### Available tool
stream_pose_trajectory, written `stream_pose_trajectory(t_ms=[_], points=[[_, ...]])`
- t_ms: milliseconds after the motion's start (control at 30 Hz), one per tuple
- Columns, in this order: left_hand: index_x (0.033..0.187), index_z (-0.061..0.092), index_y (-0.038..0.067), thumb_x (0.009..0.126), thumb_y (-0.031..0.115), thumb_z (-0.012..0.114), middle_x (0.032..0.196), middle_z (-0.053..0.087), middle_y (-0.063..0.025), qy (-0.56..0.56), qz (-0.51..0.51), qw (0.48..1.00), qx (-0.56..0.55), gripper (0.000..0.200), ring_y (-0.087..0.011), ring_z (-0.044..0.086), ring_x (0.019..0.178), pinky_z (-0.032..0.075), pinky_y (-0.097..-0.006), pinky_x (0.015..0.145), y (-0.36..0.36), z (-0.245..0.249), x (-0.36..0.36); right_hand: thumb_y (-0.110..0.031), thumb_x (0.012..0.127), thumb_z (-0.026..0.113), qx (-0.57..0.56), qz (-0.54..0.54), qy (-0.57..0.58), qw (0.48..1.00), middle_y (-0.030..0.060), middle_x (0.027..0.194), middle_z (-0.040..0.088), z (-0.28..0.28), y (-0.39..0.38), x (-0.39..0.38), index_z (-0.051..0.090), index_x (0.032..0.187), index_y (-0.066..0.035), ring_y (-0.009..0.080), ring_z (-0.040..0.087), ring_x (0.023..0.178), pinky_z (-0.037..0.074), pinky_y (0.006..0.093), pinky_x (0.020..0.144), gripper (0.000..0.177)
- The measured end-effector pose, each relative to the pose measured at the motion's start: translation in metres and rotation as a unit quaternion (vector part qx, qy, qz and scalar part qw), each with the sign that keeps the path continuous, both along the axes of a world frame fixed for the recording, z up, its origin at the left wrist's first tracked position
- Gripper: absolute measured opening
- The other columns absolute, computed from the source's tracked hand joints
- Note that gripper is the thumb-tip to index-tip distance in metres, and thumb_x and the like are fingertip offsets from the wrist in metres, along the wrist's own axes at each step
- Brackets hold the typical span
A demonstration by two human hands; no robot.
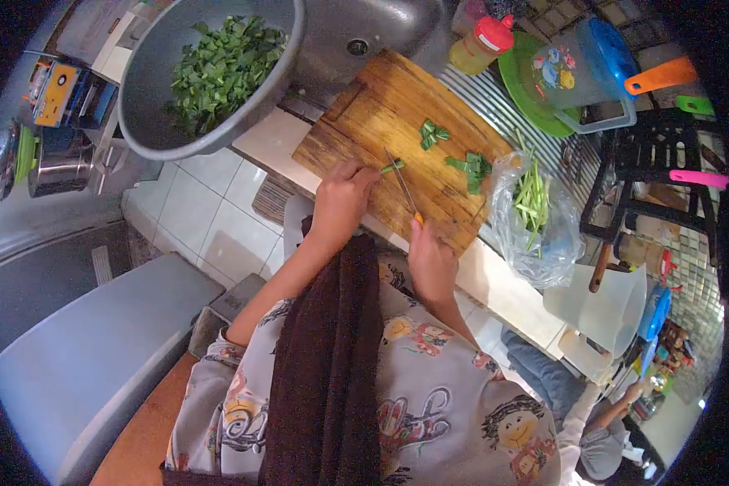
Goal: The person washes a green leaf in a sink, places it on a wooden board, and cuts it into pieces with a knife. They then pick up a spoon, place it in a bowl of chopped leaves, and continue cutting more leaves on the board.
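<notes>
1. head view: my left grip (pixel 342 198) sits at the near edge of the cutting board (pixel 381 105). its fingertips are pressed together on a short green stalk (pixel 393 166), which sticks out of them toward 2 o'clock and lies flat on the wood.
2. my right grip (pixel 431 259) is at 4 o'clock of the left one, closed around the orange handle of a knife (pixel 402 188). the thin blade runs off toward 11 o'clock and meets the stalk just beside my left fingertips. i cannot tell whether the edge is into the stalk or only on it.
3. the board lies askew on the white tiled surface (pixel 255 146), with its far corner reaching over the edge of the sink (pixel 364 36) at 12 o'clock.
4. two small heaps of cut greens lie on the board: one (pixel 433 134) at 1 o'clock of the stalk, and another (pixel 474 166) at 3 o'clock, near the board's right edge.
5. a clear plastic bag (pixel 547 243) lies against the board at 3 o'clock, with long green stems (pixel 533 194) inside it.
6. a grey bowl (pixel 150 97) stands at 10 o'clock of the board, with chopped leaves (pixel 219 69) inside it.
7. beyond the board at 1 o'clock stands a bottle with a red cap (pixel 482 44). a green plate (pixel 522 89) and a blue-lidded jug (pixel 583 69) are just beside it.
</notes>
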State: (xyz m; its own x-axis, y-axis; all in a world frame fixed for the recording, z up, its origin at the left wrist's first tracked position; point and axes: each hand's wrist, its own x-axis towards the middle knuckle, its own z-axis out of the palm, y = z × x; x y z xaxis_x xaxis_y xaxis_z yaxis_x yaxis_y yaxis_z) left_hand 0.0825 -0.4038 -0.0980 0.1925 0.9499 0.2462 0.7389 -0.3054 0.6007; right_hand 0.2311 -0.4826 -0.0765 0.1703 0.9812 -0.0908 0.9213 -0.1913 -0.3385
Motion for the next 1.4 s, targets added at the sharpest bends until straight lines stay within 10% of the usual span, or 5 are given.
stream_pose_trajectory(t_ms=[1400], points=[[0.090,0.066,0.005,0.075,0.006,0.061,0.084,0.062,-0.0118,0.020,-0.017,0.998,0.050,0.017,-0.0306,0.056,0.079,0.046,-0.0388,0.072,0.000,0.000,-0.004,-0.030,0.093,0.043,0.013,0.025,0.030,0.999,0.0180,0.056,0.058,0.006,0.004,-0.006,0.046,0.086,-0.005,0.0359,0.059,0.048,0.047,0.0473,0.042,0.026]])
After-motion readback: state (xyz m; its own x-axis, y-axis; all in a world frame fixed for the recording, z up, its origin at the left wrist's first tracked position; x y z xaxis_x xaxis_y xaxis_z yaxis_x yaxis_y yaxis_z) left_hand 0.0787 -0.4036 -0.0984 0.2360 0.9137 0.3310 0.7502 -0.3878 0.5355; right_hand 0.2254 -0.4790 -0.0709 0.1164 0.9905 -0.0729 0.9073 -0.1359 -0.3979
